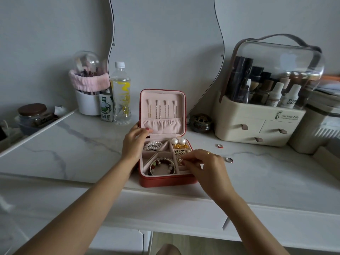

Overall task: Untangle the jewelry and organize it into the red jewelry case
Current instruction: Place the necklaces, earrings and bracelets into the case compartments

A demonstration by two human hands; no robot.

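Earring [179, 160], small and gold, sits pinched at right hand [206, 162] fingertips over the right-side slots of the red jewelry case [165, 179]. Judged light, fiddly, easily dropped; best held by its body, not the post. Left hand [133, 142] curls on the lid's [161, 111] lower left edge, steadying it. Two rings [229, 160] lie on the marble top [82, 144], well right of the case.

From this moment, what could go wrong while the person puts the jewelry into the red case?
1. The right hand works a small gold piece at a narrow compartment; it might slip in among the neighbouring earrings.
2. Two rings lie loose on the marble table, right of the case; a sweeping wrist could knock them away.
3. The left hand holds the lid of the red jewelry case; if released, it may fall shut.
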